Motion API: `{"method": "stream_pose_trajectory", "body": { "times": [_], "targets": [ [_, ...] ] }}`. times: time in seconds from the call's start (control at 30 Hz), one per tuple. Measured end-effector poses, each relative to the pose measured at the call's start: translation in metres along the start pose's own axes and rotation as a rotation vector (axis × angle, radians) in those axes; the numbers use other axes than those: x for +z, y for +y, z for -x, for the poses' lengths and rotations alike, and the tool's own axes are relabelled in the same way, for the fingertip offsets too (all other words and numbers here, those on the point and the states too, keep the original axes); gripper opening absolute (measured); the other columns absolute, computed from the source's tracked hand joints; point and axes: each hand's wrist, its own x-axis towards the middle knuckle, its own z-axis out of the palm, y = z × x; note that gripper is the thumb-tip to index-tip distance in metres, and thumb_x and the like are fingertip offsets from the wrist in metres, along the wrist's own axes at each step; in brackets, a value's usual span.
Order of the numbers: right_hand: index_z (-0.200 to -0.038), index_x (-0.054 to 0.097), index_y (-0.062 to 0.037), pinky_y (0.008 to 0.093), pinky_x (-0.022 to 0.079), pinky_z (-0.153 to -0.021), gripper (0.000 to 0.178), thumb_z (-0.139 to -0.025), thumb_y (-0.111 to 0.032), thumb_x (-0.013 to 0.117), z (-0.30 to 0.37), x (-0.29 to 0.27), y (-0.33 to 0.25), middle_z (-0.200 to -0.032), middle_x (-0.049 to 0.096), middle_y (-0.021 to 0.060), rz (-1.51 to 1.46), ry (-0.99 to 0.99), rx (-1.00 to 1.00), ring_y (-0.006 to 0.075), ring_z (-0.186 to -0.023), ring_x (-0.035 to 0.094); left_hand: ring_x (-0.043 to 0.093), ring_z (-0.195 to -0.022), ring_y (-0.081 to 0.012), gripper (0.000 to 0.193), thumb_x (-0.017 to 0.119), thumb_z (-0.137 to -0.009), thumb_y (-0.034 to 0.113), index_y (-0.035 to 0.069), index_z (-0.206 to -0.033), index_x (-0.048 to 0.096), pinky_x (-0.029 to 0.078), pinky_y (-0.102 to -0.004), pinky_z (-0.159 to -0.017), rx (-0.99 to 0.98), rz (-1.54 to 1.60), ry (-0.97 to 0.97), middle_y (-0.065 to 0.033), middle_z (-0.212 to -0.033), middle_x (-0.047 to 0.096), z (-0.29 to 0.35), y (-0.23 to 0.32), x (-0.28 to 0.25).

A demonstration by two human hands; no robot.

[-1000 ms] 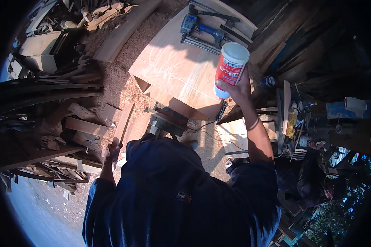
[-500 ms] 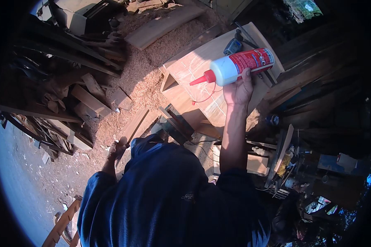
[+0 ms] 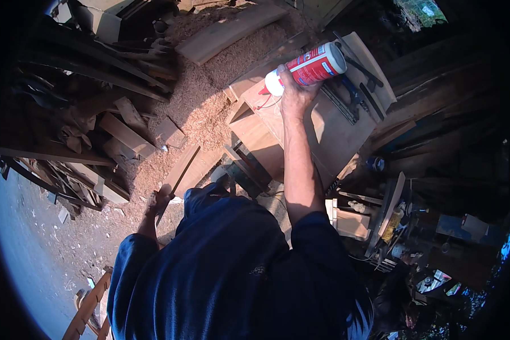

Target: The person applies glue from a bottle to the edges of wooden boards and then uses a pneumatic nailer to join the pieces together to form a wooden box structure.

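Note:
My right hand (image 3: 296, 97) is wrapped around a white and red glue bottle (image 3: 314, 65), held over a wooden bench top (image 3: 340, 144). The bottle is tilted, its base up to the right and its red nozzle pointing down toward the far left corner of the bench. A thin red cap strap dangles by the nozzle. Whether the nozzle touches wood I cannot tell. Low on the left, my left hand (image 3: 162, 198) grips the near end of a narrow wooden board (image 3: 180, 170), its fingers partly in shadow.
Metal tools (image 3: 354, 93) lie on the bench's far right part. Wood shavings (image 3: 209, 85) cover the ground beyond, with a long plank (image 3: 229, 34) on them. Offcuts (image 3: 124, 136) are piled at left. A wooden tray (image 3: 352, 224) stands right of my body.
My right hand has moved left and away from me with the glue bottle, turning it from lying on the palm to nozzle down. My left hand stays on the board.

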Motion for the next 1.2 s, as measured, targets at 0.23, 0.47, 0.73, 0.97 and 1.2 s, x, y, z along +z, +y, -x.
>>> {"method": "stream_pose_trajectory", "body": {
  "times": [0.23,0.47,0.73,0.97,1.2],
  "targets": [
    [-0.133,0.04,-0.0036,0.0411,0.051,-0.097,0.082,-0.068,-0.01,0.089,0.004,0.042,-0.006,-0.118,0.058,0.0112,0.116,-0.126,0.03,0.0237,-0.104,0.062,0.058,-0.072,-0.0121,0.037,0.071,-0.091,0.034,-0.002,-0.089,0.07,0.046,-0.0319,-0.06,0.361,0.419,0.079,0.0029,-0.079,0.063,-0.062,-0.082,0.017],
    [-0.127,0.042,-0.0014,0.0437,0.051,-0.097,0.078,-0.068,-0.016,0.09,-0.001,0.015,0.002,-0.116,0.062,0.0139,0.334,-0.179,-0.014,0.0271,-0.104,0.064,0.069,-0.09,-0.0226,0.066,0.081,-0.075,0.052,-0.006,-0.106,0.073,0.054,-0.0395,-0.075,0.141,0.034,0.029,-0.0131,-0.096,0.073,0.007,0.0,-0.015],
    [-0.127,0.041,-0.0012,0.0414,0.053,-0.094,0.076,-0.069,-0.014,0.089,0.01,-0.017,-0.005,-0.116,0.063,0.0145,0.344,-0.197,-0.034,0.0262,-0.102,0.066,0.061,-0.126,-0.0386,0.109,0.079,-0.066,0.065,-0.016,-0.135,0.053,0.051,-0.0444,-0.102,-0.057,-0.079,-0.043,-0.0279,-0.133,0.063,-0.001,-0.007,-0.01],
    [-0.133,0.046,-0.0029,0.0387,0.053,-0.095,0.074,-0.071,-0.007,0.088,0.025,-0.056,-0.033,-0.118,0.062,0.011,0.405,-0.212,0.041,0.0227,-0.102,0.065,0.058,-0.125,-0.0355,0.098,0.077,-0.074,0.058,-0.012,-0.136,0.049,0.047,-0.0429,-0.104,0.106,-0.082,-0.04,-0.0246,-0.133,0.06,-0.072,-0.056,0.017],
    [-0.14,0.039,-0.0037,0.0402,0.052,-0.1,0.085,-0.07,-0.004,0.087,0.045,-0.107,-0.06,-0.126,0.057,0.0128,0.287,-0.168,0.111,0.0236,-0.114,0.062,0.056,-0.124,-0.0411,0.104,0.074,-0.079,0.06,-0.015,-0.14,0.036,0.044,-0.0481,-0.104,0.035,-0.181,-0.039,-0.0283,-0.134,0.057,-0.055,0.011,0.005]
  ]
}}
